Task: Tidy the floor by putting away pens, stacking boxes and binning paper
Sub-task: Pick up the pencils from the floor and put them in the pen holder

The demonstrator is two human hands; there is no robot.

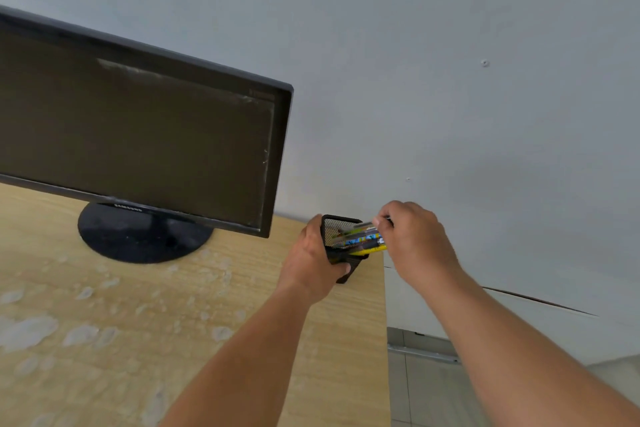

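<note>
Gripping the black mesh pen holder [333, 232] in the left hand [313, 258], fingers curled round its wall, at the far right corner of the table [173, 322], just beside the monitor [138, 132]. Held tipped toward the right, probably to turn the open mouth to the incoming load and spare a lift over the rim. Hard to tell whether resting on the table or raised just clear of it.

Pinching a bundle of pens [367, 240] (yellow and blue barrels, count lost in the blur) in the right hand [412, 236], thumb and fingertips closed on the outer ends. Lying nearly level, leading ends already inside the mesh, rear ends poking out past the rim.

Judged as the pens stage of the tidy-up, close to done. Left to do: push the bundle home, stand the holder upright, let go. Worth a firm left grip against that push, so near the table edge.
</note>
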